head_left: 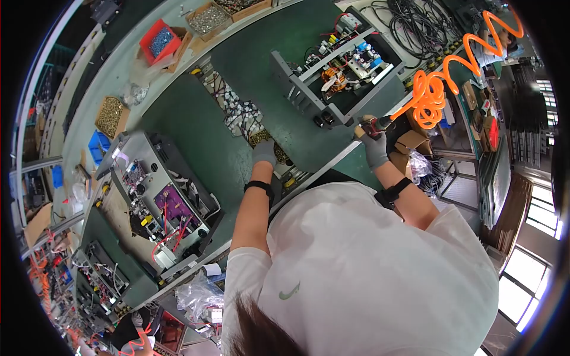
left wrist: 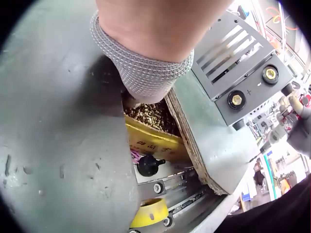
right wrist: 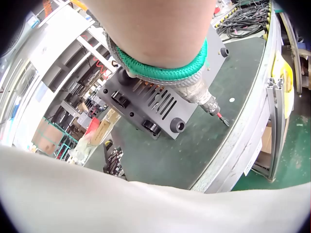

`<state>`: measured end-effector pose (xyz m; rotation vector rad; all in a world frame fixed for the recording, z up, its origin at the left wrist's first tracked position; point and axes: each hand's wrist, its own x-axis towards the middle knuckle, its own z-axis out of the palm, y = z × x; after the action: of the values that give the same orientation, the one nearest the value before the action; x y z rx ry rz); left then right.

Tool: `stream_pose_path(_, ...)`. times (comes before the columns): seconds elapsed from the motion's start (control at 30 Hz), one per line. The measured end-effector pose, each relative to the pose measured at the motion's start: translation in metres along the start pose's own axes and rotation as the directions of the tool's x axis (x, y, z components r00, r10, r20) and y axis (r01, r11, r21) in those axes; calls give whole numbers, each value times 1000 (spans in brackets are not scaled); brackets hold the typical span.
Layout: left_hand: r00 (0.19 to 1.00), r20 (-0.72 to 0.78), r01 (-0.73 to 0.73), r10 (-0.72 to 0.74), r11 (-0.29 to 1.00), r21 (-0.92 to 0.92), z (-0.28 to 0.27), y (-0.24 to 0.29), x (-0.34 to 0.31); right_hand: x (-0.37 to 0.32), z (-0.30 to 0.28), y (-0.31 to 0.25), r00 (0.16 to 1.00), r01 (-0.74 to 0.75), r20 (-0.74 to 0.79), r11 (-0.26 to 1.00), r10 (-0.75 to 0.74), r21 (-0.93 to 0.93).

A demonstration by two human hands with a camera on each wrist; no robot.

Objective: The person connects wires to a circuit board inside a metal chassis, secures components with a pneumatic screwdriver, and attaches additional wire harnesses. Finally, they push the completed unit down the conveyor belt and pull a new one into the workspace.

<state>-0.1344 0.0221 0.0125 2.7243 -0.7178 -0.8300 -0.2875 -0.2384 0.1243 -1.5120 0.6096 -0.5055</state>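
Observation:
My left hand [head_left: 264, 152], in a grey knit glove, reaches down into a box of small brass-coloured screws [left wrist: 151, 115] set in the gap between two green boards. Its fingers are hidden below the boards' edges. A yellow-taped wall [left wrist: 160, 144] forms the near side of that box. With my gloved right hand [head_left: 375, 149] I grip a power screwdriver [head_left: 370, 126] by the table's front edge, its bit [right wrist: 223, 119] angled down close over the green surface. An orange coiled hose [head_left: 428, 102] rises beside it. A grey metal chassis [right wrist: 158, 108] with exposed wiring stands just beyond the right hand.
Another opened chassis [head_left: 160, 196] with a purple board stands to the left. White connectors with wires [head_left: 240, 115] lie in the gap beyond the left hand. A red bin [head_left: 160, 41] and screw boxes line the back. Black cables [head_left: 409, 29] are coiled at far right.

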Motion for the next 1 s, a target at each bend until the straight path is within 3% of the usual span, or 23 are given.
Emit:
stream_pose_path(0.13, 984, -155, 63, -90, 984, -168, -4, -6, 0, 4, -10, -3, 1000, -23, 0, 997, 23, 68)
stream_pose_path(0.2, 892, -318, 97, -323, 821, -562, -9, -14, -16, 1, -4, -27, 1000, -20, 21, 997, 19, 68)
stream_pose_path(0.23, 888, -328, 93, -321, 826, -556, -11, -19, -21, 1, -3, -40, 1000, -14, 22, 997, 12, 79)
stream_pose_path(0.3, 824, -338, -72, -454, 508, -859, -18, -25, -34, 3, -7, -66, 999, -13, 47, 987, 5, 161)
stream_pose_path(0.33, 820, -348, -79, -455, 512, -856, -32, -16, -45, 7, -8, -76, 998, 48, 38, 993, -53, 112)
stream_pose_path(0.4, 894, -263, -266, -364, 44, -963, -71, 5, -74, 10, -1, -111, 992, 107, 53, 983, -116, 146)
stream_pose_path(0.43, 894, -267, -267, -361, 52, -962, -93, 22, -87, 13, 0, -127, 985, 147, 68, 973, -161, 177)
stream_pose_path(0.5, 951, -303, -298, -63, 79, -951, -135, 60, -115, 21, 1, -158, 982, 149, 79, 957, -173, 251)
stream_pose_path(0.53, 952, -299, -294, -59, 81, -952, -148, 76, -123, 25, 2, -174, 974, 164, 88, 917, -209, 363)
stream_pose_path(0.6, 934, -286, -297, 216, 17, -955, -169, 105, -127, 32, 8, -205, 964, 178, 94, 862, -250, 475)
stream_pose_path(0.67, 914, -310, -327, 261, 22, -945, -185, 127, -134, 27, 20, -243, 906, 187, 174, 734, -386, 653)
stream_pose_path(0.73, 867, -372, -417, 330, 74, -906, -188, 150, -128, 34, 18, -258, 879, 165, 213, 691, -427, 704)
stream_pose_path(0.8, 881, -354, -397, 313, 84, -914, -189, 166, -121, 45, 17, -263, 812, 144, 253, 600, -526, 787)
stream_pose_path(1.0, 900, -336, -358, 276, 34, -933, -204, 188, -128, 50, 26, -279, 825, 93, 238, 538, -513, 838)
